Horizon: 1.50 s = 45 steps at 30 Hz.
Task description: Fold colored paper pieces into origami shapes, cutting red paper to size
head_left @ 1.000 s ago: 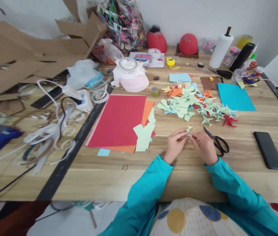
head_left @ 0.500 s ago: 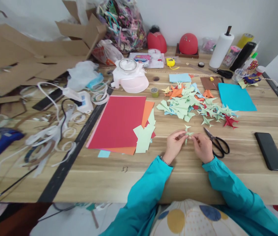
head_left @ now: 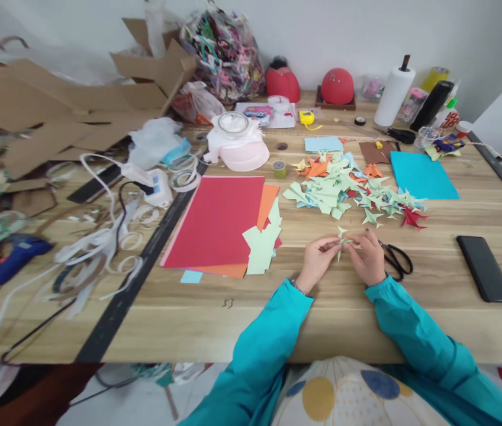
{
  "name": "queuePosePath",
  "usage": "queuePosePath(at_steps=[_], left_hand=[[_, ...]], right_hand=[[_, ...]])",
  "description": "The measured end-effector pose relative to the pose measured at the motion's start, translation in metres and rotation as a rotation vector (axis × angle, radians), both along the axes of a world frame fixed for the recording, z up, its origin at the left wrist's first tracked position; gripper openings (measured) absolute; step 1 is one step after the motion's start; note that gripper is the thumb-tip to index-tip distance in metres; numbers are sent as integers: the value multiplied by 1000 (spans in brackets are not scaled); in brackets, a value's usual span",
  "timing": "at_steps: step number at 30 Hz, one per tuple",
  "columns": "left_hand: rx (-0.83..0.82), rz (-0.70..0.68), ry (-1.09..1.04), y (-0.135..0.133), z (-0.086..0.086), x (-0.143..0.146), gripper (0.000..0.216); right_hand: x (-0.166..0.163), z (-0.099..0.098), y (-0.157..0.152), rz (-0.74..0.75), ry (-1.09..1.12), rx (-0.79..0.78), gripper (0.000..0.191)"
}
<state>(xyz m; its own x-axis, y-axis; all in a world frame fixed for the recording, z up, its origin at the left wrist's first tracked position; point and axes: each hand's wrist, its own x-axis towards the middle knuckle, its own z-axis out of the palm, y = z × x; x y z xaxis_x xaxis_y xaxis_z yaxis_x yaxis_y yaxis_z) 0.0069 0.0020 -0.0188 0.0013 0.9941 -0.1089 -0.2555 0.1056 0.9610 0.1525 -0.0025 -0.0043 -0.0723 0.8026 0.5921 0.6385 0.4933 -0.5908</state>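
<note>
Between my hands is a small pale green folded paper figure (head_left: 340,255), with pointed tips showing above and below my fingers. My left hand (head_left: 319,258) pinches it from the left. From the other side my right hand (head_left: 369,257) has its fingers closed at the figure's right edge. Black-handled scissors (head_left: 398,260) lie beside my right hand, which covers their blades. Behind my hands spreads a pile of folded paper figures (head_left: 333,183), mostly pale green, with some orange, red and blue.
Left of my hands lie red paper sheets (head_left: 218,219) and pale green paper pieces (head_left: 262,248). A phone (head_left: 486,269) is at the right. Blue paper (head_left: 424,176) lies behind it. Cords, a power strip (head_left: 158,186) and cardboard (head_left: 55,118) crowd the left side.
The view has shifted slightly. My right hand's fingers have moved up over the paper figure, and the hand now covers the scissors' blades. Both hands still hold the figure.
</note>
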Motion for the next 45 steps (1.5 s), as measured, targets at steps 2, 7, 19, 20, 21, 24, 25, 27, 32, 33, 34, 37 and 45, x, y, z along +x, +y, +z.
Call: queuePosePath(at_steps=[2, 7, 19, 20, 21, 24, 25, 27, 32, 33, 34, 37, 45], left_hand=[[12, -16, 15, 0, 0, -1, 29], [49, -38, 59, 1, 0, -3, 25], [422, 68, 372, -2, -3, -2, 15], [431, 68, 383, -3, -4, -2, 15], [439, 68, 391, -3, -4, -2, 15], [451, 71, 401, -2, -4, -2, 15], [452, 71, 403, -2, -4, -2, 15], [448, 73, 410, -2, -4, -2, 14], [431, 75, 420, -3, -2, -2, 13], [429, 74, 419, -3, -2, -2, 12], [426, 72, 418, -3, -1, -1, 12], [414, 62, 413, -4, 0, -1, 13], [400, 84, 391, -4, 0, -1, 13]], right_hand=[[-1, 0, -1, 28, 15, -19, 11], [-1, -1, 1, 40, 59, -67, 12], [-3, -4, -1, 29, 150, -124, 5], [-3, -4, -1, 33, 150, -124, 5], [-3, -4, -1, 37, 150, -124, 5], [-3, -3, -1, 37, 148, -121, 6], [-3, -3, -1, 35, 147, -119, 6], [-4, -3, -1, 33, 139, -113, 6], [-5, 1, -3, 11, 78, -33, 5], [-5, 1, -3, 4, 65, -8, 5], [-5, 2, -4, -1, 53, 14, 5], [-5, 1, -4, -8, 25, 44, 5], [-4, -6, -3, -50, -13, 53, 6]])
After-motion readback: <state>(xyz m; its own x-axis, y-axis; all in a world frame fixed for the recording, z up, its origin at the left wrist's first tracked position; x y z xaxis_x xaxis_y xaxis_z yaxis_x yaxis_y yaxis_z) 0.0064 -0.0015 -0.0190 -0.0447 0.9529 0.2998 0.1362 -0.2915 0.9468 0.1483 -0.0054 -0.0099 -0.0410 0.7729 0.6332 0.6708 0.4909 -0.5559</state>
